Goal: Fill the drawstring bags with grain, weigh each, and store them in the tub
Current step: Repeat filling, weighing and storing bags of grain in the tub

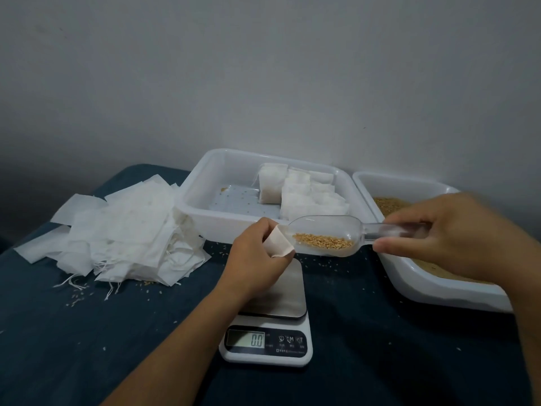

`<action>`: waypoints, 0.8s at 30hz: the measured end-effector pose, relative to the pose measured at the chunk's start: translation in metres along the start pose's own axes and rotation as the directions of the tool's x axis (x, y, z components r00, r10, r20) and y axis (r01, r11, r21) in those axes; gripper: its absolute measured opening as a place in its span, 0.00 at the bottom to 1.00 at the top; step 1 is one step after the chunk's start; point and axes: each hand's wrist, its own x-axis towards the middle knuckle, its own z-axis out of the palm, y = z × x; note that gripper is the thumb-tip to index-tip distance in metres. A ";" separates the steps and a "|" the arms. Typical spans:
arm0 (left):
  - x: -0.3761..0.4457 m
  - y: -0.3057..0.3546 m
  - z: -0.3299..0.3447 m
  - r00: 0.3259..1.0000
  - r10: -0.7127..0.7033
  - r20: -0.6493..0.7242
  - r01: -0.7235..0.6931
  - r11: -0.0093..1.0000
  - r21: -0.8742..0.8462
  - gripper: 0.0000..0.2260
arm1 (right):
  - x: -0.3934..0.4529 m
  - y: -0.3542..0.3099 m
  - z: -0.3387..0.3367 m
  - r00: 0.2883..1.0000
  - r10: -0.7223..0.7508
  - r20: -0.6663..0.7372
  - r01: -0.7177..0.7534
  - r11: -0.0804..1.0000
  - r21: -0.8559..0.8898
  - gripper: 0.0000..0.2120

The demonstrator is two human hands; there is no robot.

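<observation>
Nearest the lens: one digital kitchen scale (266,332), display reading 0.0, steel platform partly covered by the left forearm.

Far left on the dark blue cloth (73,347): one loose heap of empty bags (123,227), white, strings trailing at the front edge; too overlapped to count. Stray grains scattered on the cloth around it.

Left hand (257,259) above the scale, fingers curled, pinching one drawstring bag (278,241) by its mouth; most of the bag is hidden behind the hand.

Behind it: one white tub (199,200) with filled bags (295,189) stacked at its right side, perhaps six or seven, exact count unclear where they overlap. A few grains lie on the tub floor.

One clear plastic scoop (328,235), a small load of grain in its bowl, its lip touching the bag's mouth.

Right hand (450,230) grips the scoop handle, fingers wrapped round it; blurred.

Far right: a second white tub, the grain tub (424,285), holding loose grain (389,205), largely hidden by the right hand, its right end cut off.
</observation>
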 end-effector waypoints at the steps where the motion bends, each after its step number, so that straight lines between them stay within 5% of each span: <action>1: -0.001 0.000 0.000 1.000 0.020 0.005 -0.020 1.000 0.014 0.13 | 0.002 -0.003 -0.003 1.000 -0.013 0.001 0.013 0.998 -0.069 0.24; 10: -0.001 0.000 0.001 0.998 0.060 0.020 -0.061 0.996 0.058 0.12 | 0.013 -0.025 -0.023 0.998 -0.050 0.029 0.057 0.932 -0.358 0.32; 17: -0.002 0.001 0.001 0.998 0.055 0.022 -0.055 0.998 0.008 0.11 | 0.009 -0.021 -0.023 0.999 -0.036 0.012 0.038 0.946 -0.321 0.33; 24: -0.002 0.002 0.000 0.999 0.036 0.018 -0.036 0.999 0.005 0.11 | 0.003 -0.002 -0.016 0.998 -0.035 -0.056 0.024 0.982 -0.187 0.25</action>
